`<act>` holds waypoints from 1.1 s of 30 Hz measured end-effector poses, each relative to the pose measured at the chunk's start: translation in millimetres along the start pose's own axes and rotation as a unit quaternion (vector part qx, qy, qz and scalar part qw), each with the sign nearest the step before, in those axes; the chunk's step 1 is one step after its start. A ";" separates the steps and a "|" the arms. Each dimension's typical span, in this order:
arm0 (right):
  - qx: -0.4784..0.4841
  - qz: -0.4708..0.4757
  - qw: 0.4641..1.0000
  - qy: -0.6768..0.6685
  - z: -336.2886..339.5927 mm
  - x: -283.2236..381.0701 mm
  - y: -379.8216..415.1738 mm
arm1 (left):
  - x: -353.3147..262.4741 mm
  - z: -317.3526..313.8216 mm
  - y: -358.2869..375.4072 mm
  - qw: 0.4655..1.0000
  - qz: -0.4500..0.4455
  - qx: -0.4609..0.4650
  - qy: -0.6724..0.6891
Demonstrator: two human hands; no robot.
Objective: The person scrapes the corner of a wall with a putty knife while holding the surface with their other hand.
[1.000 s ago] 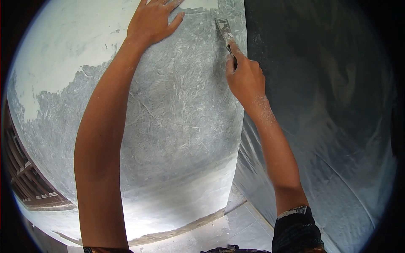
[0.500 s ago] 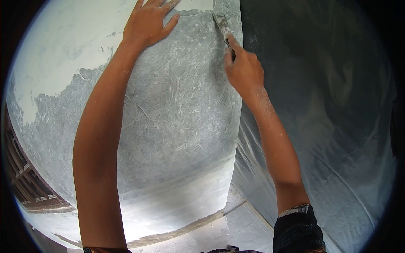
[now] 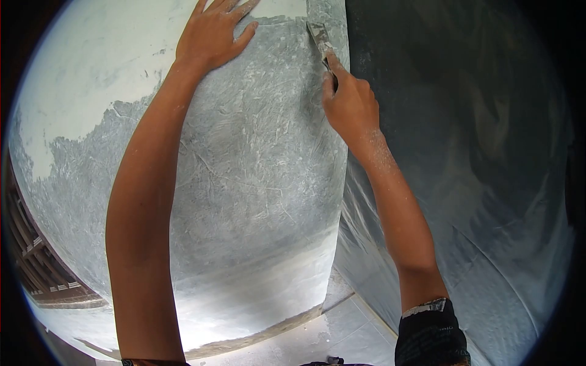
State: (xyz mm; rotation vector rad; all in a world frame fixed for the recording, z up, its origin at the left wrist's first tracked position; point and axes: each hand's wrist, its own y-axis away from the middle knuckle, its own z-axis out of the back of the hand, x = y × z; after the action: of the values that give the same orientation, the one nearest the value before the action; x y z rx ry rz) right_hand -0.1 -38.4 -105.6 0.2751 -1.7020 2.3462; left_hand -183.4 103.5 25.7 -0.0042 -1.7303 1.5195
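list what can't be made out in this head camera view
All in the head view:
Flat grey metal scraper: handle mostly hidden by the right hand.
Bare left hand: fingertips cut off by the top edge.
Grey-and-white wall: upper part cut off by the same edge.
Dark shiny plastic sheet: hides whatever is behind it.
Black cloth sleeve: pale lettering too small to read.
Brown slatted panel: left side lost in the dark lens border.

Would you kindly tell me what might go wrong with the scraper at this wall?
The scraper, held in the right hand near the edge of the wall, might slip off and snag the dark sheet beside it. A sideways slip could nick the bare left hand, spread on the wall.
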 end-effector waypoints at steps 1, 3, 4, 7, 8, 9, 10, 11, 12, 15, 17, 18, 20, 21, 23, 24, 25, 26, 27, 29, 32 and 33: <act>-0.001 0.005 1.000 -0.004 -1.1 0.4 5.2 | -0.3 -0.5 1.2 1.000 0.002 0.001 -0.001; 0.014 -0.003 1.000 0.004 -1.4 1.7 11.7 | -0.6 -0.9 2.0 1.000 0.002 0.002 -0.002; 0.027 -0.012 1.000 0.011 -1.7 2.2 11.8 | -0.1 -0.7 1.5 1.000 0.001 0.001 -0.005; -0.019 0.025 1.000 -0.001 -10.8 -1.7 -3.6 | -0.3 -0.7 1.0 1.000 0.001 -0.005 0.001; -0.018 0.024 1.000 -0.001 -12.3 -2.3 -4.4 | -0.7 -0.5 2.0 1.000 0.001 -0.004 0.002; -0.017 0.026 1.000 -0.005 -13.0 -2.9 -5.5 | -0.9 -0.3 2.2 1.000 0.000 -0.001 0.000; -0.017 0.029 0.999 -0.009 -12.7 -2.6 -7.3 | -0.5 0.1 1.2 1.000 0.000 -0.001 -0.003; -0.018 0.030 0.999 -0.008 -11.3 -1.4 -3.6 | 0.2 0.1 0.5 1.000 0.001 -0.003 -0.004; -0.002 0.027 1.000 -0.002 -9.5 0.4 5.2 | 0.5 -0.1 0.8 1.000 0.001 -0.004 -0.005; 0.014 0.019 1.000 0.003 -8.1 5.2 11.3 | -0.4 0.3 1.8 1.000 0.001 -0.001 -0.004; 0.011 0.016 1.000 -0.001 -6.2 10.0 5.1 | -0.2 1.4 0.6 1.000 0.001 0.001 -0.005; 0.005 0.020 1.000 -0.007 -4.8 12.9 -3.2 | -0.3 1.8 0.8 1.000 0.001 -0.003 0.000; 0.000 0.022 1.000 -0.012 -4.2 15.9 -5.8 | -0.1 1.7 1.1 1.000 0.000 -0.005 0.006; 0.004 0.019 1.000 -0.007 -3.9 16.4 -3.7 | 0.2 1.1 0.5 1.000 0.001 -0.003 0.002; 0.010 0.015 1.000 0.000 -2.8 16.4 5.3 | -1.0 -0.6 1.3 1.000 0.003 0.001 -0.001; 0.016 0.018 1.000 0.001 -1.9 17.4 13.2 | -1.1 -1.1 1.5 1.000 0.001 -0.004 -0.004; 0.022 0.022 1.000 0.003 -1.8 18.6 16.9 | -0.3 -1.0 2.1 1.000 -0.001 -0.010 -0.008; 0.022 0.023 0.999 0.002 -1.4 20.1 15.2 | 0.5 -0.6 3.2 1.000 0.001 -0.009 -0.009; 0.020 0.020 1.000 -0.003 0.1 21.6 11.0 | 0.8 -0.5 3.3 1.000 0.000 -0.009 -0.002; 0.017 0.016 1.000 -0.008 -2.4 21.1 1.0 | 0.3 -0.3 2.5 1.000 -0.001 -0.009 0.006; -0.026 0.051 0.998 0.005 -8.5 21.4 -5.7 | -0.8 -0.5 1.6 1.000 0.004 -0.004 -0.001; -0.008 0.039 0.999 -0.009 -5.0 24.6 -0.7 | -0.6 -1.1 1.9 1.000 0.002 -0.008 0.000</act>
State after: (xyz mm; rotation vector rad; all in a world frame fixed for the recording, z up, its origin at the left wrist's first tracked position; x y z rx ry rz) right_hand -23.6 -31.6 -99.5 0.2313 -1.7699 2.3904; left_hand -183.3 104.6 23.6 -0.0166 -1.7428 1.5095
